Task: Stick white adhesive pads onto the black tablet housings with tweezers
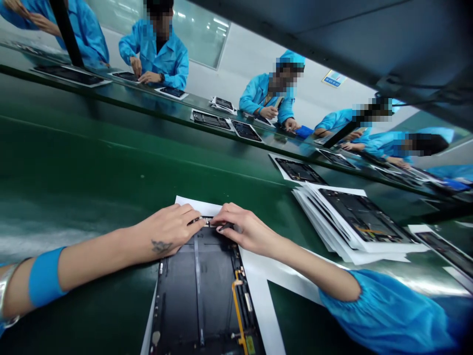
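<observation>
An opened tablet body [207,291], dark inside with a yellow flex cable, lies on a white sheet [258,286] in front of me on the green belt. My left hand [168,231] rests on its top left corner, fingers curled and pinched at the top edge. My right hand [242,229] meets it from the right, fingertips pressed down on a small part at the same edge. What sits between the fingertips is too small to name.
A fanned stack of tablet bodies on white sheets [354,222] lies to my right, another single one [297,170] beyond it. The green conveyor [74,162] runs across. Several people in blue coats [158,54] work at the far side over more tablets [210,119].
</observation>
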Available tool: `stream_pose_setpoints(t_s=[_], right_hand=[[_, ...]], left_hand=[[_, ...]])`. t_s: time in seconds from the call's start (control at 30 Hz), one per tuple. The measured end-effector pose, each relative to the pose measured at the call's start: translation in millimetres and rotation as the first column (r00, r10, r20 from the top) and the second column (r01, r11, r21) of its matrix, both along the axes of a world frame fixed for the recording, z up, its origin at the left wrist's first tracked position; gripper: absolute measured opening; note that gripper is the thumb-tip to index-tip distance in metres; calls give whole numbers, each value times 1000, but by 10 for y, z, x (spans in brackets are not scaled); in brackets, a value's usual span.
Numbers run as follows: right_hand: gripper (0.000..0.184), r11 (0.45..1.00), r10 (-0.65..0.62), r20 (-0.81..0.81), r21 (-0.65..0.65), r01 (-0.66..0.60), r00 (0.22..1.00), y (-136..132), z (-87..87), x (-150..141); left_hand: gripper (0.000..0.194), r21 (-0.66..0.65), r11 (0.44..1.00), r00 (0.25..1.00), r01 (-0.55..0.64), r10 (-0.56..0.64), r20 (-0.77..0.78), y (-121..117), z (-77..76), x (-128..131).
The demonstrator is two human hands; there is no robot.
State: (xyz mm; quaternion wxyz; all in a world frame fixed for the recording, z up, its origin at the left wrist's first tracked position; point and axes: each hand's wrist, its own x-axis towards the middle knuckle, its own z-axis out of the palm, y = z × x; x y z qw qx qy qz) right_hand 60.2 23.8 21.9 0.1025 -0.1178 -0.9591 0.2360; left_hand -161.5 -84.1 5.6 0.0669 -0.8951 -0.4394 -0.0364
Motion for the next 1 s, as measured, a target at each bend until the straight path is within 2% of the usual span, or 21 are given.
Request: stream_pose_setpoints(t_s=[0.2,0.33,0.43,0.57,0.63,0.8,0.9,1.0], right_hand=[[28,986,48,-55,161,-39,997,17,-135,47],[23,977,39,-96,211,-18,995,31,-133,104],[21,988,-42,-206,140,72,978,4,-39,225],[20,976,-167,-240,99,195,956,-90,57,558],[21,954,-232,-226,136,267,946,-141,27,750],[29,887,-381,-95,245,392,920,-256,-172,1073],[34,881,-401,-36,260,396,915,-316,-224,1112],[30,877,-409,13,282,389,912,-333,-183,1098]], left_hand=[[38,-28,1000,1000,-7,7,13,-6,21,-15],[37,-30,998,998,-56,57,35,65,56,-33],[38,-23,994,993,-105,106,46,149,85,-65],[18,-35,982,981,-186,187,44,269,131,-118],[14,-76,981,983,-178,181,36,327,152,-124],[27,-114,992,992,-51,63,105,380,192,-86],[28,-174,981,954,-82,128,270,392,341,-182],[26,-117,942,836,-315,333,436,543,665,-461]])
